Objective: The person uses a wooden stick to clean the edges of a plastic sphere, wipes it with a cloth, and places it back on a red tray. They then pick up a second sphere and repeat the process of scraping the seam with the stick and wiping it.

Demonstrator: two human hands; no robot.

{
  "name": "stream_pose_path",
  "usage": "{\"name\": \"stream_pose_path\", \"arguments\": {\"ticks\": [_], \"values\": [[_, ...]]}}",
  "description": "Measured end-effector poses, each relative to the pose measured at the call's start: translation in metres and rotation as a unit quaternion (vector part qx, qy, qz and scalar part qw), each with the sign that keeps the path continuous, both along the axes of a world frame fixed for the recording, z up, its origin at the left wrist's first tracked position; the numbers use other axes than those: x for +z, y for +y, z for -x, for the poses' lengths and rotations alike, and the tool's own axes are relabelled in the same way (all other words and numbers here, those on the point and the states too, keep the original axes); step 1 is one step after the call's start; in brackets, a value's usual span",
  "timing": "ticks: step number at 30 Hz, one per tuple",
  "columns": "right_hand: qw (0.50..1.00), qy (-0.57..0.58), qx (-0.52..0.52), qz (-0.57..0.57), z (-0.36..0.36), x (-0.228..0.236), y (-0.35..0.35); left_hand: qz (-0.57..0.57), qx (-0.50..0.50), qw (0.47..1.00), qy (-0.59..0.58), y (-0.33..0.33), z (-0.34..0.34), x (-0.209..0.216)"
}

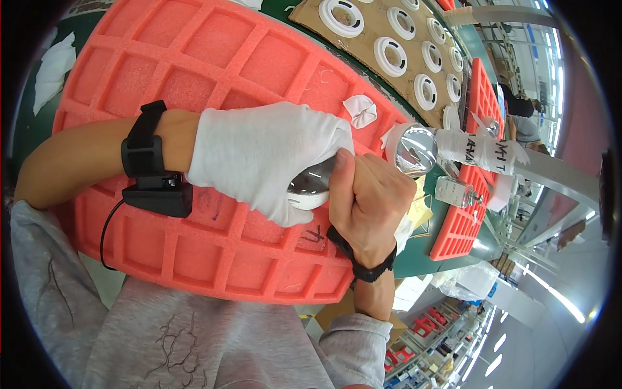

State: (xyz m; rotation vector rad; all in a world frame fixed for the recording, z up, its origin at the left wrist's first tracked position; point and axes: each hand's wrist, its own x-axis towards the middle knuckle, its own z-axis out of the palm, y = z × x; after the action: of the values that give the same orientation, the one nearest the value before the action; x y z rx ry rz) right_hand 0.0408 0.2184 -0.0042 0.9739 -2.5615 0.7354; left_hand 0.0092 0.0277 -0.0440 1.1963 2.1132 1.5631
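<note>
My left hand (265, 155), in a white cloth glove, is wrapped around a shiny dome-shaped part with a white rim (310, 183). Most of that part is covered by the glove. Against its right side my bare right hand (372, 194) is closed in a fist, the thumb at the shiny surface. Whatever its curled fingers hold is hidden. Both hands are above a red foam tray (214, 259) with square compartments. A crumpled white cloth piece (360, 111) lies on the tray beyond my hands, and a mirror-like dome (416, 150) sits just right of them.
Several white slotted rings (390, 56) lie on a brown cardboard sheet (363, 39) at the back. To the right are a clear bottle (453, 192), another red tray (457, 230) and a metal post wrapped in white tape (479, 149). A white packet (55, 71) lies far left.
</note>
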Motion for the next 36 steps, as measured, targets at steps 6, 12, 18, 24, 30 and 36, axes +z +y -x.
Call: {"name": "stream_pose_path", "arguments": {"ticks": [6,12,18,24,30,36], "values": [[1.000,0.007,-0.008,-0.004,-0.001,0.000,-0.004,0.003,0.008,1.000,0.019,0.000,0.000,-0.002],[0.991,-0.112,-0.062,0.043,-0.006,0.001,0.008,0.011,0.008,1.000,0.004,-0.004,-0.004,0.013],[0.952,-0.226,-0.093,0.185,-0.033,0.050,0.022,0.032,-0.065,0.993,-0.092,-0.018,-0.006,0.034],[0.911,-0.354,-0.103,0.187,-0.039,0.043,0.026,0.050,0.028,0.994,0.090,-0.011,-0.012,0.018],[0.836,-0.415,-0.113,0.339,-0.026,0.029,0.031,0.097,0.076,0.979,0.165,-0.008,-0.014,0.026],[0.663,-0.420,0.020,0.619,0.009,0.046,0.014,0.077,0.013,0.979,0.187,-0.021,-0.007,0.030]]}}
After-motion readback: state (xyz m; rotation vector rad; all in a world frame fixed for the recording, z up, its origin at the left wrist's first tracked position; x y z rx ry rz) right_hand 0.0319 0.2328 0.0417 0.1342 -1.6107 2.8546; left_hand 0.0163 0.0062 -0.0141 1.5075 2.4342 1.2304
